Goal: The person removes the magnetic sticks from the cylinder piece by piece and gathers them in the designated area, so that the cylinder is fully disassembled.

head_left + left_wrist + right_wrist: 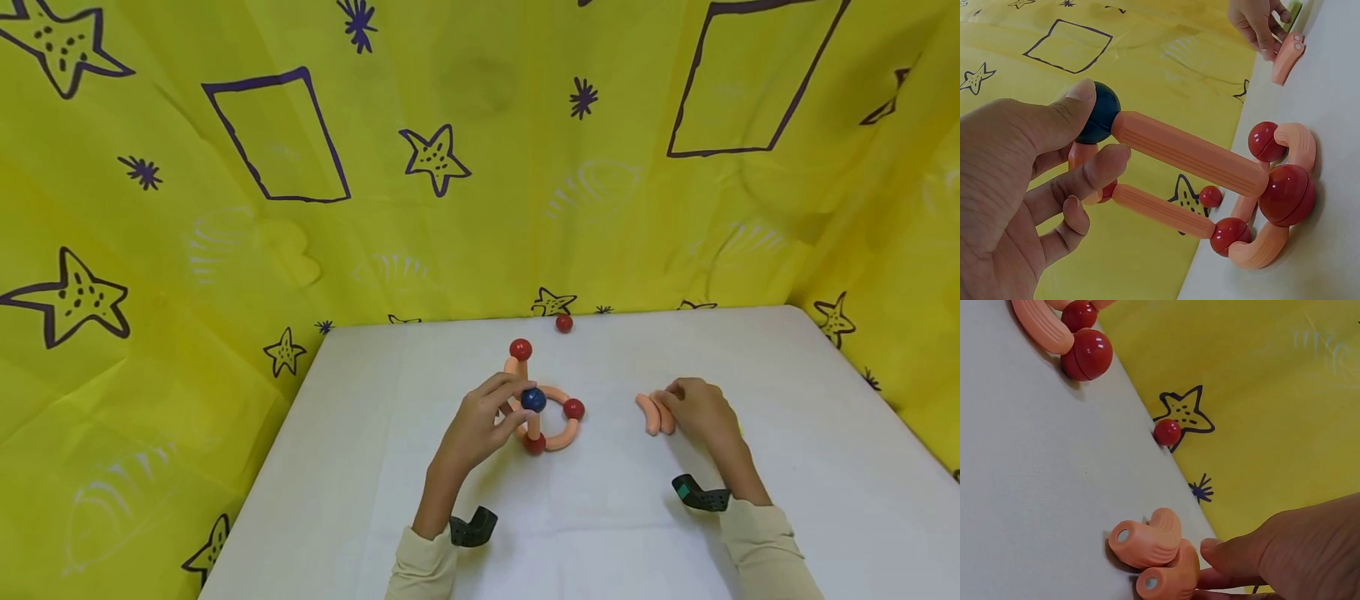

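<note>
My left hand pinches a dark blue ball between thumb and fingers. Below the ball, an upright orange stick runs down to a red ball in a ring of curved orange sticks and red balls. A second upright stick rises from the ring; another red ball tops the structure at the back. To the right, my right hand has its thumb and fingertips at the end of a curved orange stick, seemingly pinching it. Another curved stick lies against it.
A loose red ball sits at the table's far edge, by the yellow patterned curtain. A green piece, mostly hidden in the head view, lies beside my right hand. The white table extends to both sides.
</note>
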A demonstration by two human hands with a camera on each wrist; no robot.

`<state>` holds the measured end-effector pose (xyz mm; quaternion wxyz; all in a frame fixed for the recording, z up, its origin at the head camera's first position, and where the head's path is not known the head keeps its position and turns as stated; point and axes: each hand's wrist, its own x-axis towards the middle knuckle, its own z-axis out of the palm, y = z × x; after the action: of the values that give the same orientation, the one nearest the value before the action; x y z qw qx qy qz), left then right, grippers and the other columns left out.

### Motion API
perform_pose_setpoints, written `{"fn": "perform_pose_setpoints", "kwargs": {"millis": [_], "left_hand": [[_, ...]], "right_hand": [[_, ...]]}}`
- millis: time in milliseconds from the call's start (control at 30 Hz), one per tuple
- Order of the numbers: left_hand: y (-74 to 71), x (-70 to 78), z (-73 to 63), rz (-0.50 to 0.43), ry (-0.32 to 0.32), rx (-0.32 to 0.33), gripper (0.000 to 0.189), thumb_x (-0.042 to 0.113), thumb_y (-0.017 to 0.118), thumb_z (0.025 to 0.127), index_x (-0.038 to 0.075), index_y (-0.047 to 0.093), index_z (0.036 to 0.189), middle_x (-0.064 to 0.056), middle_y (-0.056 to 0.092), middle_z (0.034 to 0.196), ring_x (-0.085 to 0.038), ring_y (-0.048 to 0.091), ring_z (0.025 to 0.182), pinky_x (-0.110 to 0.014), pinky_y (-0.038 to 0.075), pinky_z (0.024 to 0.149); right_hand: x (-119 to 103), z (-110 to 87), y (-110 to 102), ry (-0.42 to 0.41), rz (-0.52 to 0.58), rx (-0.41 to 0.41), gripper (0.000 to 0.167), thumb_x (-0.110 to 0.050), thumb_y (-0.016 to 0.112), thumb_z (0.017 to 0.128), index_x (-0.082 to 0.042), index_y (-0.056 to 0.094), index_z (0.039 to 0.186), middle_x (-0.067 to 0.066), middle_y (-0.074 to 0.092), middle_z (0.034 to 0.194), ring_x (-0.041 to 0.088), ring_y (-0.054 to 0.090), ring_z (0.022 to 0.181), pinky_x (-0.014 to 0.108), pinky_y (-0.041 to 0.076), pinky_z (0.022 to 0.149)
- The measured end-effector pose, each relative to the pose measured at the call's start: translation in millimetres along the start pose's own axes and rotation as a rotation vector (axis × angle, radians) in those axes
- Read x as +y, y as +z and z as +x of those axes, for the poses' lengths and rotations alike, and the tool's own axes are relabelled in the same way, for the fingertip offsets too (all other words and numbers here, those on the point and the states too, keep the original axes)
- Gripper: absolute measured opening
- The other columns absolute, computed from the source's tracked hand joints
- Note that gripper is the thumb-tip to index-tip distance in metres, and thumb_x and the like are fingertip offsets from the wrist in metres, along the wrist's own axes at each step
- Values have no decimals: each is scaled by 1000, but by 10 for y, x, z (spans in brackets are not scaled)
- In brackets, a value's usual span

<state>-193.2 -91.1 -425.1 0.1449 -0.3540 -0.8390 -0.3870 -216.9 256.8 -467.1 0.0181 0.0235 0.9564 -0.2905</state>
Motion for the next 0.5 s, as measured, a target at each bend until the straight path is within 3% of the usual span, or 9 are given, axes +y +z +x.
{"fn": "perform_pose_setpoints", "kwargs": {"millis": [200,500], "left_hand": [[-9,-8,15,-22,16,7,33,16,72,88,5,66,119,-6,63,114,-23,66,88,-15,53,73],[-5,23,3,25,12,9,36,15,75,85,6,67,119,-5,63,115,-14,62,80,-21,56,72]], "right_hand": [[-24,10,-41,-16,-5,-35,31,-21,57,96,8,67,104,28,67,102,35,61,85,44,49,68],[-13,4,-20,-12,-3,-18,33,-24,60,95,7,67,104,27,66,101,37,62,87,44,49,68]]}}
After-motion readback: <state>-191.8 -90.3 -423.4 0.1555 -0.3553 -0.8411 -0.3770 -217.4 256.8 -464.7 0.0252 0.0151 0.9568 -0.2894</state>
